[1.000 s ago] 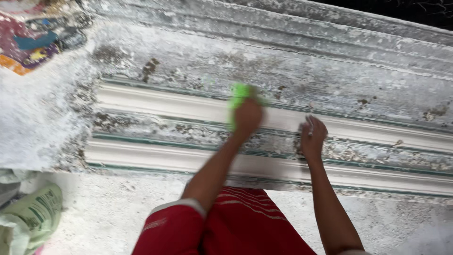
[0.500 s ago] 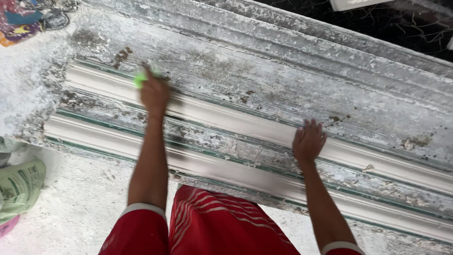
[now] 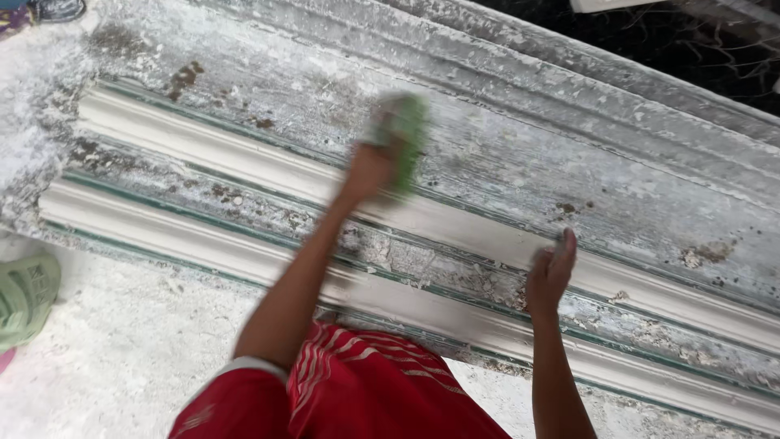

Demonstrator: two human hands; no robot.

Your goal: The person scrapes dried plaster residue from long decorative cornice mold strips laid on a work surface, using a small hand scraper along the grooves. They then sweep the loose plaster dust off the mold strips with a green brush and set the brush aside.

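Two hands at one long white plaster moulding [image 3: 244, 167] crossing the frame diagonally. Left hand [image 3: 370, 167], upper centre, grips one blurred green sponge [image 3: 406, 130] against it. Right hand [image 3: 551, 272], centre right, rests open-fingered on a ridge. One green sandal [image 3: 24, 297], left edge.

Head camera looks steeply down (close) at the moulding [image 3: 244, 167].

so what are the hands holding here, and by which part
The left hand grips a green sponge-like pad by its lower end, though blur hides the details. The right hand holds nothing; it rests on the white moulding.
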